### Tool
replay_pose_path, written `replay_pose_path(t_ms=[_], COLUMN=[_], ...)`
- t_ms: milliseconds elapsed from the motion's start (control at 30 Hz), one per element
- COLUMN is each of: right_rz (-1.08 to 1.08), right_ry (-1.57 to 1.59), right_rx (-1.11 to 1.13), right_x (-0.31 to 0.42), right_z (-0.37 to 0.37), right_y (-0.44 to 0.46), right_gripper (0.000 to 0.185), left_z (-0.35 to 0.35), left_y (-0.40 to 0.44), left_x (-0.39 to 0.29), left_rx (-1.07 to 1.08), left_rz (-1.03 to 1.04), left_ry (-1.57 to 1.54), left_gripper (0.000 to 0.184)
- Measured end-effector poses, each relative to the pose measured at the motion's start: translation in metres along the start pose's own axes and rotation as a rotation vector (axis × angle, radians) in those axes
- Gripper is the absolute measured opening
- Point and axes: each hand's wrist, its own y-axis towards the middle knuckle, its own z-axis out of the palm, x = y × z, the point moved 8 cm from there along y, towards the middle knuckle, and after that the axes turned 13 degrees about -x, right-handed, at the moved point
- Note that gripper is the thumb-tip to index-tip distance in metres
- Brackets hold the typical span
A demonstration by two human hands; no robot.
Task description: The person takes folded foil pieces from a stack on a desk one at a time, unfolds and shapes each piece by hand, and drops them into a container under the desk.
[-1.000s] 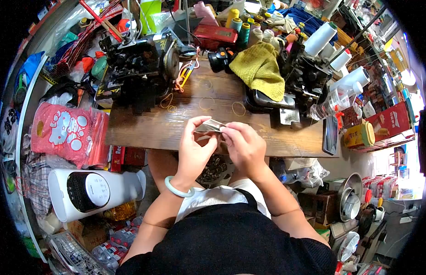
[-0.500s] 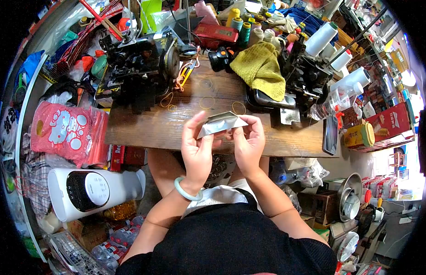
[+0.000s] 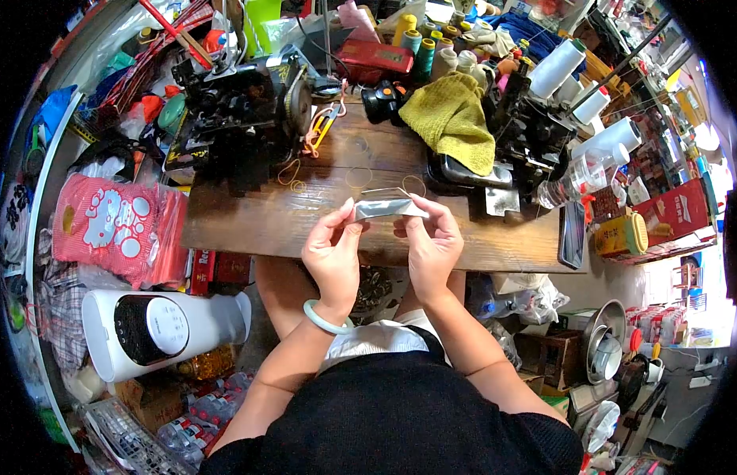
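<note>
A small folded piece of silvery paper (image 3: 384, 208) is stretched between my two hands, just above the front part of the wooden table (image 3: 249, 218). My left hand (image 3: 335, 249) pinches its left end between thumb and fingers. At the other end, my right hand (image 3: 432, 244) grips it with the thumb below and fingers behind. The paper now looks like a narrow strip with a thin raised edge at the back. Beyond it, loose yellowish rubber bands (image 3: 413, 186) lie on the wood. A pale bangle (image 3: 325, 318) circles my left wrist.
Black sewing machines stand at the left (image 3: 241, 107) and right (image 3: 535, 131) of the table. A mustard cloth (image 3: 451, 119) drapes over the right side. Orange-handled scissors (image 3: 317, 134), a phone (image 3: 572, 233) and a clear bottle (image 3: 570, 186) lie around. Thread spools (image 3: 424, 59) crowd the back.
The silvery paper has gone from a wider, peaked fold to a flatter, narrower strip. My left hand has shifted slightly left and down, its fingers now closed on the paper's end.
</note>
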Motion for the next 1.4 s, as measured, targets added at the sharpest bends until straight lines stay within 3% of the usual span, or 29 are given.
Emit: replay_pose_path(t_ms=[67, 167, 367, 467, 700, 800, 867, 967, 1000, 1100, 1167, 1233, 1267, 1400], right_rz=[0.011, -0.003, 0.006, 0.035, 0.059, 0.09, 0.087, -0.052, -0.257, -0.536, -0.581, -0.619, -0.638, -0.588], right_ry=[0.022, 0.029, -0.046, -0.065, -0.105, -0.102, -0.098, -0.313, -0.427, -0.584, -0.597, -0.608, -0.645, -0.629], right_rx=[-0.007, -0.027, -0.012, 0.003, 0.053, 0.09, 0.128, 0.188, 0.199, 0.282, 0.329, 0.361, 0.368, 0.406], right_x=[-0.001, 0.001, -0.003, -0.003, -0.004, -0.007, -0.006, 0.004, 0.021, 0.046, 0.049, 0.053, 0.055, 0.027], right_z=[-0.001, 0.0, -0.005, -0.005, -0.005, -0.006, -0.006, -0.01, -0.01, -0.01, -0.018, -0.03, -0.038, -0.069], right_y=[-0.001, 0.0, 0.002, 0.003, 0.001, 0.003, 0.003, 0.003, 0.001, -0.011, -0.024, -0.037, -0.043, -0.055], right_gripper=[0.02, 0.018, 0.016, 0.013, 0.012, 0.015, 0.019, 0.026, 0.022, 0.015, 0.016, 0.016, 0.016, 0.017], left_z=[-0.002, -0.001, 0.004, 0.015, -0.001, 0.002, 0.002, 0.002, -0.001, -0.008, -0.016, -0.028, -0.041, -0.112], left_y=[-0.001, -0.001, 0.005, 0.0, 0.003, 0.004, 0.004, -0.001, -0.005, -0.014, -0.022, -0.031, -0.032, -0.023], left_x=[0.001, -0.016, -0.02, -0.04, -0.021, -0.023, -0.031, -0.036, -0.035, -0.039, -0.043, -0.042, -0.037, -0.029], left_rx=[-0.016, 0.004, 0.114, 0.066, 0.139, 0.179, 0.157, 0.198, 0.229, 0.338, 0.374, 0.339, 0.373, 0.061], left_rz=[0.006, 0.277, 0.243, 0.278, 0.184, 0.192, 0.318, 0.287, 0.264, 0.322, 0.336, 0.103, 0.127, 0.098], left_ry=[0.002, 0.22, 0.277, 0.317, 0.34, 0.36, 0.389, 0.383, 0.395, 0.485, 0.492, 0.374, 0.371, 0.437], left_gripper=[0.019, 0.017, 0.017, 0.013, 0.015, 0.016, 0.017, 0.017, 0.017, 0.022, 0.026, 0.037, 0.044, 0.041])
